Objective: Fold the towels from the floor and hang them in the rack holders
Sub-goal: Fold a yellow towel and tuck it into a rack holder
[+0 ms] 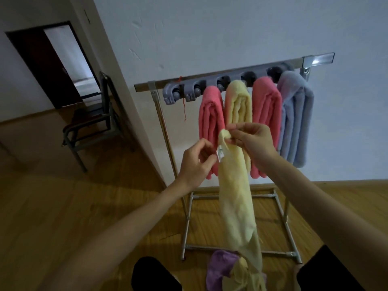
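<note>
Yellow towel (235,198) hangs in front of the rack (210,80), its lower end trailing to the floor beside a purple towel (220,267). The right hand (252,139) pinches the top corner; the left hand (197,162) pinches the edge just below, by the white tag (219,153). To fold well, I would slide the left hand along that top edge to the other corner, stretch the cloth flat, then bring corners together (lifting the tail off the floor first). Four folded towels already fill holders toward the rack's right end; two grey holders (184,94) at its left end look free.
</note>
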A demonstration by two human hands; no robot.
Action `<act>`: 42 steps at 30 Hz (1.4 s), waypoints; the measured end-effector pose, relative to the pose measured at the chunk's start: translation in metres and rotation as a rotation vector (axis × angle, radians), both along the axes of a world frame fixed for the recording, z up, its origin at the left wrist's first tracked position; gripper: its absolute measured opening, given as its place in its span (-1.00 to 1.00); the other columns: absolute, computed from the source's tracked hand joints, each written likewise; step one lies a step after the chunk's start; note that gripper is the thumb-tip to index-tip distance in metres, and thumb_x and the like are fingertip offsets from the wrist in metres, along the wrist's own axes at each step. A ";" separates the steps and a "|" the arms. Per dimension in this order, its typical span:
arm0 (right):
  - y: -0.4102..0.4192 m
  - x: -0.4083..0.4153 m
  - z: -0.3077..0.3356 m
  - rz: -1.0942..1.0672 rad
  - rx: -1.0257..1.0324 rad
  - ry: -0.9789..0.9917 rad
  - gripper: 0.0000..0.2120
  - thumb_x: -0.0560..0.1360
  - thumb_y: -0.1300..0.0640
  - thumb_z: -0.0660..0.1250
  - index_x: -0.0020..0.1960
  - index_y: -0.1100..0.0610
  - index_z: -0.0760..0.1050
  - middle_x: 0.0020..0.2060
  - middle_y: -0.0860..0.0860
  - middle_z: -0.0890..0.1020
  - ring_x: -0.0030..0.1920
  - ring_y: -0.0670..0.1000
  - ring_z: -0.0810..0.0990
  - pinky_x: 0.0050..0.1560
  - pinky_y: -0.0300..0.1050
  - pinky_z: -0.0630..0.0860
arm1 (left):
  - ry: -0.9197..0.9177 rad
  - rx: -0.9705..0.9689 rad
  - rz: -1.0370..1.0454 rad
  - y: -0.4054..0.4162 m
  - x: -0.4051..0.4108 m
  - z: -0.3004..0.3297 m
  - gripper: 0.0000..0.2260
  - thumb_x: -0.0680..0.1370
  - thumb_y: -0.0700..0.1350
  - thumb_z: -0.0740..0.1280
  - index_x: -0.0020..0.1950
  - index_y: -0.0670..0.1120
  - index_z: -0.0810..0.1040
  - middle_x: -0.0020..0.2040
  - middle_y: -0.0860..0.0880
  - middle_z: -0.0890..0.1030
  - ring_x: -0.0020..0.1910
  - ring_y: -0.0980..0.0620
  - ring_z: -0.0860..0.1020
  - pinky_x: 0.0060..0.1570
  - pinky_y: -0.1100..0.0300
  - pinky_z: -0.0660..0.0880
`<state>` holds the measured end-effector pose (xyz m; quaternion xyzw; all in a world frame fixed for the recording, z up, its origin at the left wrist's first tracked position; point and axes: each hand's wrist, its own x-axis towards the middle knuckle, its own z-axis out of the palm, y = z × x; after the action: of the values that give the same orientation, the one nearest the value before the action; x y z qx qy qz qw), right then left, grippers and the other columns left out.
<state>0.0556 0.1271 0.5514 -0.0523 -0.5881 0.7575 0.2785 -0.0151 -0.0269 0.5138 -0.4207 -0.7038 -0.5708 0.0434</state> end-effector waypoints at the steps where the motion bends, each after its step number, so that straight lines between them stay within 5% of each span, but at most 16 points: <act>1: -0.001 0.001 0.000 0.003 -0.020 0.010 -0.86 0.47 0.45 0.32 -0.17 0.29 0.61 -0.23 0.19 0.63 -0.25 0.04 0.68 -0.17 -0.23 0.62 | 0.074 -0.045 -0.015 -0.004 0.003 -0.004 -0.88 0.50 -0.13 0.36 -0.12 -0.17 0.49 -0.29 -0.03 0.55 -0.35 0.01 0.53 -0.37 0.10 0.52; 6: -0.008 0.003 0.001 0.022 -0.073 0.042 -0.86 0.47 0.46 0.31 -0.19 0.31 0.60 -0.19 0.20 0.64 -0.20 0.07 0.70 -0.12 -0.21 0.61 | 0.117 -0.257 0.150 -0.002 0.011 -0.013 -0.62 0.36 0.28 0.43 -0.08 0.01 0.54 -0.26 0.08 0.61 -0.31 0.13 0.59 -0.34 0.18 0.56; 10: -0.014 0.005 -0.001 0.040 -0.076 0.030 -0.89 0.47 0.47 0.31 -0.13 0.35 0.60 -0.11 0.27 0.64 -0.12 0.11 0.70 -0.10 -0.22 0.61 | 0.119 -0.296 0.287 0.004 0.006 -0.010 -0.63 0.35 0.37 0.37 -0.16 0.08 0.55 -0.34 0.09 0.61 -0.38 0.19 0.57 -0.42 0.23 0.51; 14: -0.015 0.005 -0.001 0.043 -0.086 0.020 -0.91 0.45 0.47 0.33 -0.11 0.38 0.60 -0.07 0.31 0.64 -0.07 0.12 0.69 -0.04 -0.15 0.63 | 0.083 -0.260 0.317 0.006 0.003 -0.007 -0.80 0.48 0.11 0.32 -0.31 0.12 0.44 -0.48 0.14 0.51 -0.52 0.19 0.47 -0.54 0.35 0.32; 17: -0.011 0.006 -0.001 0.008 -0.115 0.013 -0.89 0.45 0.48 0.33 -0.15 0.35 0.60 -0.15 0.26 0.65 -0.11 0.09 0.69 -0.06 -0.17 0.63 | 0.029 -0.279 0.318 0.001 -0.001 -0.011 -0.80 0.45 0.00 0.25 -0.34 -0.04 0.45 -0.48 0.06 0.49 -0.52 0.09 0.44 -0.51 0.13 0.36; 23: 0.005 0.008 -0.007 -0.045 -0.126 -0.003 -0.84 0.49 0.45 0.26 -0.08 0.30 0.60 -0.26 0.16 0.63 -0.24 -0.02 0.65 -0.10 -0.28 0.60 | 0.182 -0.398 0.229 -0.029 -0.013 -0.027 -0.86 0.59 -0.12 0.28 -0.03 -0.16 0.59 -0.25 -0.05 0.62 -0.31 0.04 0.58 -0.24 -0.07 0.54; 26: 0.008 0.007 -0.014 -0.080 -0.120 -0.035 -0.82 0.51 0.44 0.24 -0.04 0.30 0.60 -0.24 0.16 0.62 -0.24 -0.04 0.62 -0.07 -0.30 0.58 | 0.180 -0.377 0.160 -0.036 -0.010 -0.028 -0.80 0.60 -0.17 0.27 0.22 -0.04 0.40 -0.28 -0.10 0.60 -0.31 -0.05 0.60 -0.25 -0.10 0.56; 28: 0.008 0.005 -0.020 -0.099 -0.124 -0.059 -0.82 0.49 0.45 0.25 -0.03 0.30 0.60 -0.15 0.19 0.63 -0.16 -0.01 0.63 0.01 -0.25 0.59 | 0.235 -0.384 0.079 -0.037 -0.007 -0.024 -0.77 0.60 -0.20 0.25 0.22 0.01 0.33 -0.36 -0.06 0.52 -0.41 0.01 0.54 -0.37 0.03 0.53; 30: 0.009 0.004 -0.026 -0.096 -0.072 -0.064 -0.79 0.45 0.46 0.28 0.03 0.30 0.59 -0.07 0.20 0.64 -0.04 0.02 0.63 0.12 -0.19 0.56 | 0.308 -0.425 -0.014 -0.035 -0.006 -0.019 -0.84 0.59 -0.24 0.25 0.14 -0.06 0.48 -0.33 0.07 0.52 -0.37 0.21 0.53 -0.35 0.39 0.42; 32: 0.010 0.004 -0.033 -0.111 0.068 -0.097 -0.72 0.44 0.45 0.32 0.12 0.28 0.58 -0.10 0.13 0.66 -0.03 -0.06 0.64 0.06 -0.27 0.55 | 0.314 -0.514 -0.073 -0.034 -0.006 -0.013 -0.84 0.57 -0.27 0.29 0.06 -0.12 0.63 -0.19 0.15 0.59 -0.27 0.38 0.53 -0.24 0.53 0.36; 38: 0.009 0.007 -0.049 -0.186 0.352 -0.152 -0.71 0.44 0.39 0.39 0.16 0.31 0.57 -0.21 0.11 0.66 -0.20 -0.12 0.60 0.00 -0.31 0.55 | 0.251 -0.867 -0.269 -0.035 -0.007 0.001 -0.58 0.48 -0.40 0.22 0.27 -0.09 0.56 0.03 0.12 0.62 -0.13 0.36 0.57 -0.14 0.53 0.45; 42: 0.013 0.007 -0.049 -0.280 0.458 -0.135 -0.85 0.43 0.31 0.44 -0.01 0.34 0.63 -0.17 0.24 0.67 -0.12 0.08 0.65 0.01 -0.09 0.58 | 0.459 -0.803 -0.203 -0.037 -0.008 0.007 -0.76 0.52 -0.29 0.35 0.16 -0.12 0.63 0.00 -0.02 0.69 -0.16 0.30 0.55 -0.04 0.57 0.41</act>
<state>0.0622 0.1400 0.5024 -0.1191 -0.7483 0.5538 0.3452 -0.0236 -0.0635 0.5206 -0.5861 -0.7964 -0.1470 -0.0246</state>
